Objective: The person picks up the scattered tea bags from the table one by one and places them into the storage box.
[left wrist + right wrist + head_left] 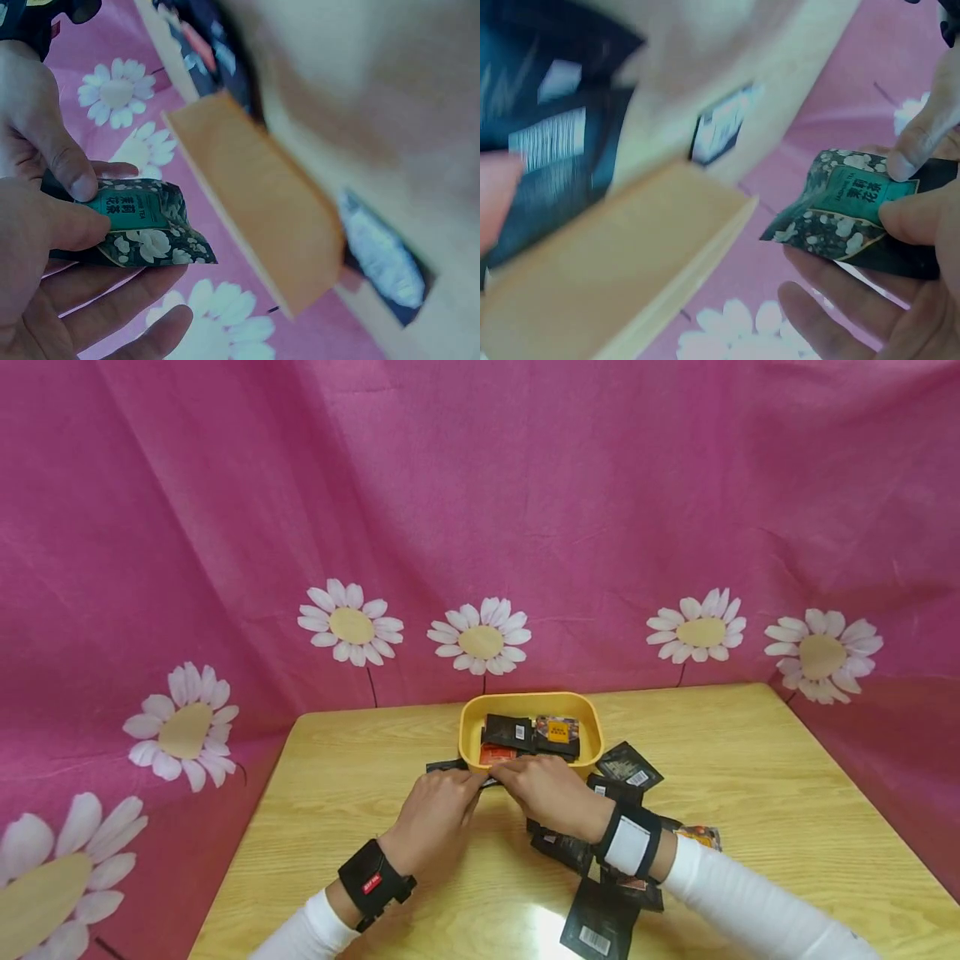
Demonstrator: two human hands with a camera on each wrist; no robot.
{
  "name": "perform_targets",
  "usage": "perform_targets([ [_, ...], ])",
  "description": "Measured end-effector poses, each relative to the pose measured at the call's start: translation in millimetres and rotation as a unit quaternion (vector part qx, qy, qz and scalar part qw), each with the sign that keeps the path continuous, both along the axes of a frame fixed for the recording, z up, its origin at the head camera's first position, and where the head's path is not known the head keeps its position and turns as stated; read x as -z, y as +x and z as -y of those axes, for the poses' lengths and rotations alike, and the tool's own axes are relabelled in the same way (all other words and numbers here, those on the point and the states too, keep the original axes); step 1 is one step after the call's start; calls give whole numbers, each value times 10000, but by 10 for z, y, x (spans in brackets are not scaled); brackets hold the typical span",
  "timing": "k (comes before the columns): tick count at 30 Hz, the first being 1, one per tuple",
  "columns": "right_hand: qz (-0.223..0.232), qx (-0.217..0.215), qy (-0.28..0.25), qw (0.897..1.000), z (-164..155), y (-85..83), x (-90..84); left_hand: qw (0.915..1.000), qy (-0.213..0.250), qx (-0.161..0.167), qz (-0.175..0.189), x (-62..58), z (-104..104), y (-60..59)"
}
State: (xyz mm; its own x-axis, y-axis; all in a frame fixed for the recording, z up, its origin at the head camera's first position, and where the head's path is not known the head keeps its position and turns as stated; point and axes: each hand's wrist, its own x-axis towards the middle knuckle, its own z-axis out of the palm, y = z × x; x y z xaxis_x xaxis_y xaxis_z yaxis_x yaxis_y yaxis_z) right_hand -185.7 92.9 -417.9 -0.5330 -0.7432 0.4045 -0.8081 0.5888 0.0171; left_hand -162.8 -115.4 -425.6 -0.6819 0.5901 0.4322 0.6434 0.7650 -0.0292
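Both of my hands pinch one tea sachet [135, 225] between thumbs and fingers, just in front of the yellow container. Dark green with white flowers, it carries a green label with JASMINE TEA lettering. My left hand [435, 814] grips one side and my right hand [553, 792] the other; both thumbs lie on the printed face in the right wrist view. In the head view the hands mostly cover the sachet. Inside the yellow container [470, 739] lie dark sachets [508, 729], a red one [497, 753] and one with an orange label [558, 731].
Several black sachets [597, 922] lie scattered and overlapping on the wooden table [360, 760], around and below my right forearm. Another dark sachet [444, 765] rests at the container's left front corner. A pink flowered cloth [585, 527] hangs behind the table.
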Motion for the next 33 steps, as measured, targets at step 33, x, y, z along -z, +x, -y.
perform_targets([
  [33,463,2017,914,9741,18,-1078,473,9908,-887,-598,827,397,-322,-1362],
])
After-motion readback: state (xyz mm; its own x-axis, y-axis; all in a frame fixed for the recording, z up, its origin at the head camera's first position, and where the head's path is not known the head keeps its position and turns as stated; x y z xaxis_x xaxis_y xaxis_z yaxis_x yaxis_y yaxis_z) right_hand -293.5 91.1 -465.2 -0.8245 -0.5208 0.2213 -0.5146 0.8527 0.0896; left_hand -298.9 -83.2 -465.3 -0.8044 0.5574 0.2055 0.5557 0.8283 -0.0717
